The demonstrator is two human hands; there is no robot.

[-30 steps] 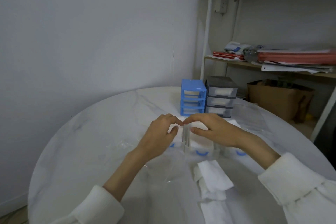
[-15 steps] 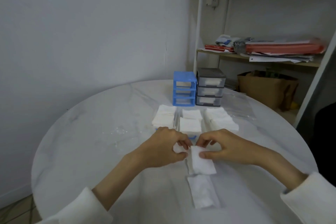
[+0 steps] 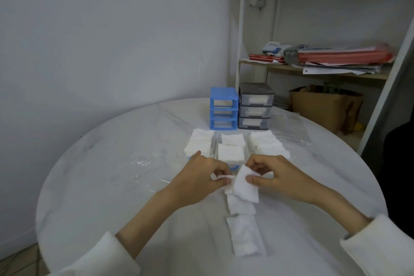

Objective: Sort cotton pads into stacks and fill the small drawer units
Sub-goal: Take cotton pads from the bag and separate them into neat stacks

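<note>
A person's left hand (image 3: 201,180) and right hand (image 3: 276,176) each pinch cotton pads (image 3: 246,186) above a round table (image 3: 100,186), apparently separating them for stacking. Sorted stacks (image 3: 230,152) lie just beyond the fingers; the blue drawer unit (image 3: 223,111) and grey drawer unit (image 3: 255,106) stand farther off. Next, likely, comes laying the pad squarely on a stack.

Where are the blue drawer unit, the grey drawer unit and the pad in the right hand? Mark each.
blue drawer unit (image 3: 223,111), head view, front face.
grey drawer unit (image 3: 255,106), head view, front face.
pad (image 3: 246,188), head view, middle.
</note>
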